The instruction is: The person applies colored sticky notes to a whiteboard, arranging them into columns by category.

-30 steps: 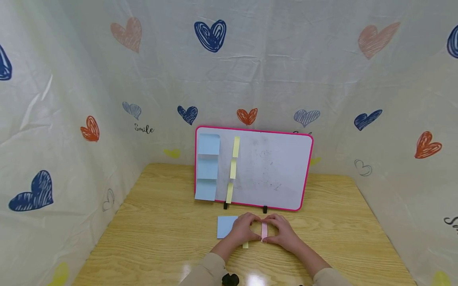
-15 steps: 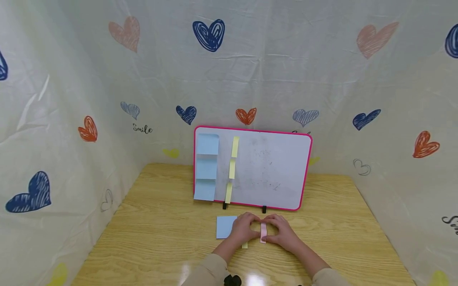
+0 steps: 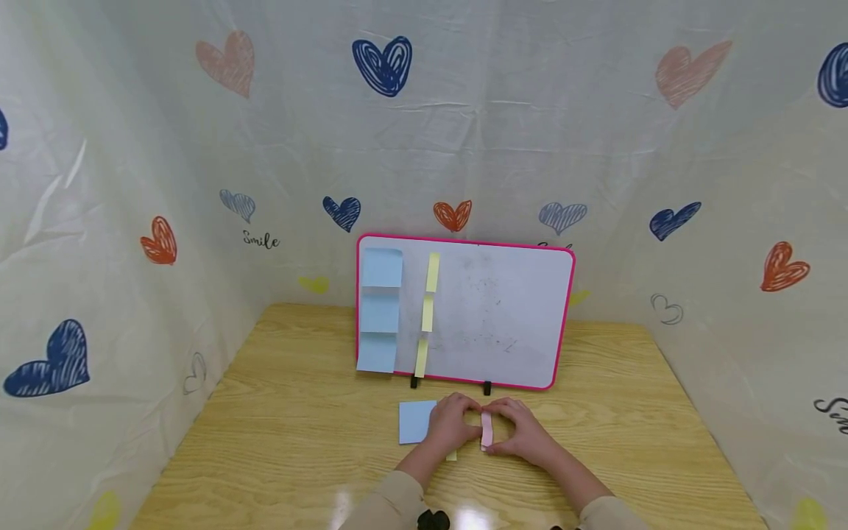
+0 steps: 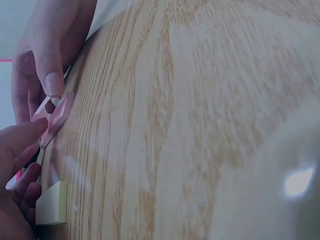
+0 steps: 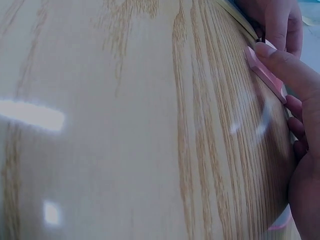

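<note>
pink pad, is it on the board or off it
Off: the head view shows the pink pad between the left hand and right hand, in front of the board and apart from it.

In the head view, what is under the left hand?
The left hand partly covers a blue sticky-note square and a yellow sticky-note pad. Their covered parts, and anything else beneath, cannot be seen there.

From my remote seat I see a table (image 3: pixel 298 412) with wood grain, smooth and glossy, showing bright reflections. The pink pad (image 3: pixel 486 430) looks like matt paper, the blue pad (image 3: pixel 414 422) too. The whiteboard (image 3: pixel 517 294) seems smooth though smudged; the backdrop (image 3: pixel 517 125) is creased, slightly shiny sheet.
</note>
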`<action>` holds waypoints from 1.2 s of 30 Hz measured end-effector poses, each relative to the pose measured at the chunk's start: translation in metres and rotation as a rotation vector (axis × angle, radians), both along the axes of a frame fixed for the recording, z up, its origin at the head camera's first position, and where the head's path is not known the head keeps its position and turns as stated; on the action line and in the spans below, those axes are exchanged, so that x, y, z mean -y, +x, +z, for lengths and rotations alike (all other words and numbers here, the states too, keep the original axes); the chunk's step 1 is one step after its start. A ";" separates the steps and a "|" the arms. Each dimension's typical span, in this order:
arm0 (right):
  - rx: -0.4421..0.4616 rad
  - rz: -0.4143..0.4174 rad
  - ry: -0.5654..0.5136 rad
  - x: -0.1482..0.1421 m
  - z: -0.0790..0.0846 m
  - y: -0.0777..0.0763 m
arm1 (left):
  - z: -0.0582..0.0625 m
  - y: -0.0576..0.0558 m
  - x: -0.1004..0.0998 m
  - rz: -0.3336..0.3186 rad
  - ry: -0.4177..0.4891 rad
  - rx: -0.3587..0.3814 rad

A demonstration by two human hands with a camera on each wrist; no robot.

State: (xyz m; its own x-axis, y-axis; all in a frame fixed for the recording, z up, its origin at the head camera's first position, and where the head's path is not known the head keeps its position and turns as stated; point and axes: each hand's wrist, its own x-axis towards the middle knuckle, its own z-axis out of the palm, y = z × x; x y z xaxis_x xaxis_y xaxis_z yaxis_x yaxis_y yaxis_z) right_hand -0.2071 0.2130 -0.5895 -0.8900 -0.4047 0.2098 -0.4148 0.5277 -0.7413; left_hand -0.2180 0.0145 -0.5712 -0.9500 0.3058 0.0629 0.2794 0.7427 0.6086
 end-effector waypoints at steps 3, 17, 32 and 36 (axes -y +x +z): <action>-0.012 0.009 0.004 -0.001 0.000 0.000 | -0.001 0.000 -0.001 0.010 -0.005 -0.009; 0.024 0.010 -0.015 0.000 0.012 0.012 | 0.002 0.002 -0.003 0.029 -0.021 -0.013; 0.068 -0.102 -0.105 0.005 0.008 0.012 | 0.003 0.005 -0.002 0.000 -0.051 -0.053; 0.045 -0.119 -0.111 0.003 -0.004 0.007 | 0.004 0.006 -0.001 -0.005 -0.044 -0.051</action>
